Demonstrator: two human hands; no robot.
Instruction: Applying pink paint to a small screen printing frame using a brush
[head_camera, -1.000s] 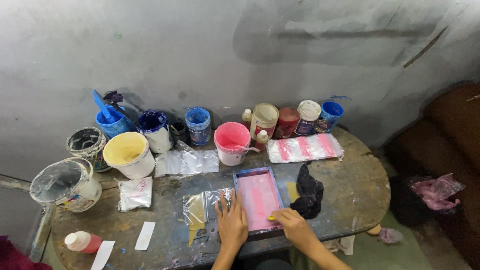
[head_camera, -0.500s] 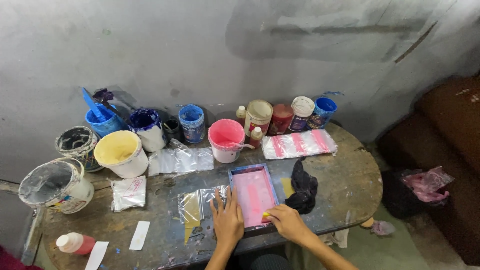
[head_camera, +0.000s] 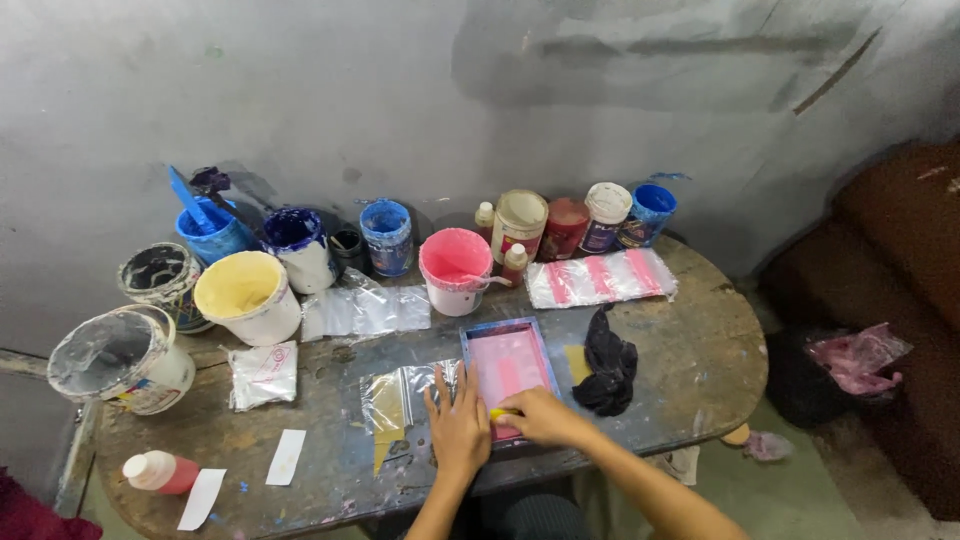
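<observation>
Hands unmoved: left (head_camera: 458, 428), right (head_camera: 535, 415) press pink-meshed rectangular frame (head_camera: 507, 368).

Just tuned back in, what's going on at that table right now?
A person is working on a small blue-framed pink screen near the table's front edge. The left hand lies flat beside the frame, partly on a clear plastic sheet. The right hand presses a small yellow piece onto the screen's near end. A black rag lies just right of it; paint tubs, including a pink one, line the back.

free: table front-left (head_camera: 330, 480) | blocked: paint pots (head_camera: 300, 250) behind, black rag (head_camera: 607, 365) right
</observation>
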